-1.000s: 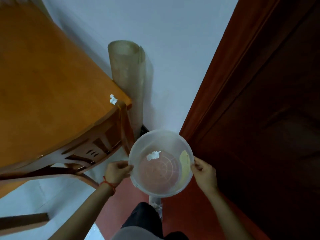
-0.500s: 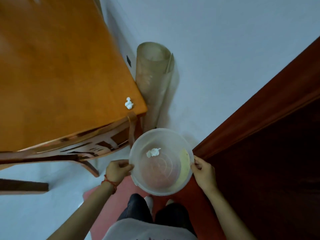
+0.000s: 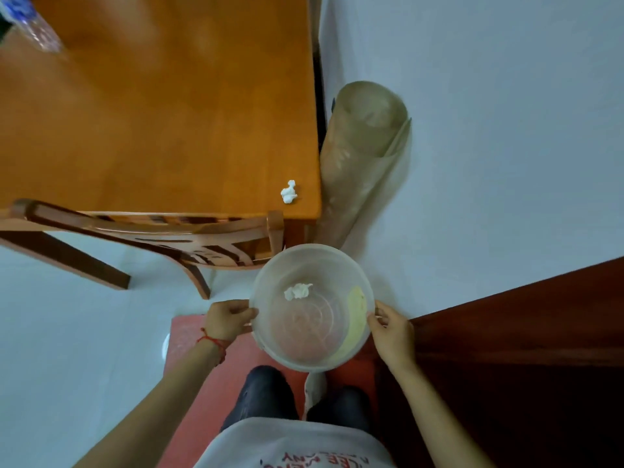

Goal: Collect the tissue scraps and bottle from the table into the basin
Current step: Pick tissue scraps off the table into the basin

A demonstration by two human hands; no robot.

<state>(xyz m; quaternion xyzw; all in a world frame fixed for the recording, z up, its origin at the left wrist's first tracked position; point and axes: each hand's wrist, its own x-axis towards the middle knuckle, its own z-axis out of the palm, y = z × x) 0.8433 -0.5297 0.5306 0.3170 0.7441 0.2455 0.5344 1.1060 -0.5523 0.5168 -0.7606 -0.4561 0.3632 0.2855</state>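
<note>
I hold a clear round plastic basin [image 3: 270, 265] in front of me, below the table's near right corner. My left hand [image 3: 227, 319] grips its left rim and my right hand [image 3: 394, 333] grips its right rim. One white tissue scrap [image 3: 297, 291] lies inside the basin, beside a pale yellow patch on its wall. Another crumpled tissue scrap [image 3: 289, 192] sits on the orange wooden table [image 3: 162, 116] close to that corner. A clear plastic bottle [image 3: 32, 27] with blue print shows blurred at the table's far left edge of view.
A wooden chair [image 3: 175, 238] is pushed against the table's near edge, left of the basin. A rolled translucent mat [image 3: 358, 163] leans on the white wall right of the table. A dark red door [image 3: 526, 349] stands at the right. A red floor mat [image 3: 189, 336] lies underfoot.
The view has swung left, bringing more tabletop and the bottle into sight. The basin stays held in both hands, with the tissue scrap inside it; the table scrap has not moved.
</note>
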